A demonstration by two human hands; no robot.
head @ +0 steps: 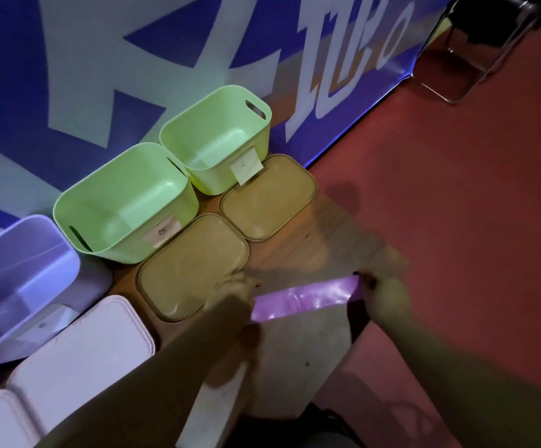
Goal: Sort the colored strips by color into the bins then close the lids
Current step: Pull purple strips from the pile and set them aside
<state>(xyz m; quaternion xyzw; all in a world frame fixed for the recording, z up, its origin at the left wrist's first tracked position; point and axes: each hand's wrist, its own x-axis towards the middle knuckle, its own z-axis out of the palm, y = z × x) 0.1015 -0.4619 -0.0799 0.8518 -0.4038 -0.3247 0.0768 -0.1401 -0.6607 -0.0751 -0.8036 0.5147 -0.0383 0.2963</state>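
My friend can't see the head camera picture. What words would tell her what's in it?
The left hand and right hand hold a pink strip stretched between them over a table. Behind it stand two open green bins with tan lids lying in front, and a purple bin at the left.

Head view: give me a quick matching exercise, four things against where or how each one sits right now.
Things:
1 pink strip
2 far green bin
3 lavender bin
4 near tan lid

Places or states:
A at the view's left edge
B stretched between left hand and right hand
C lying flat, on no bin
D farthest back, against the blue banner

Pairs: 1-B, 2-D, 3-A, 4-C.
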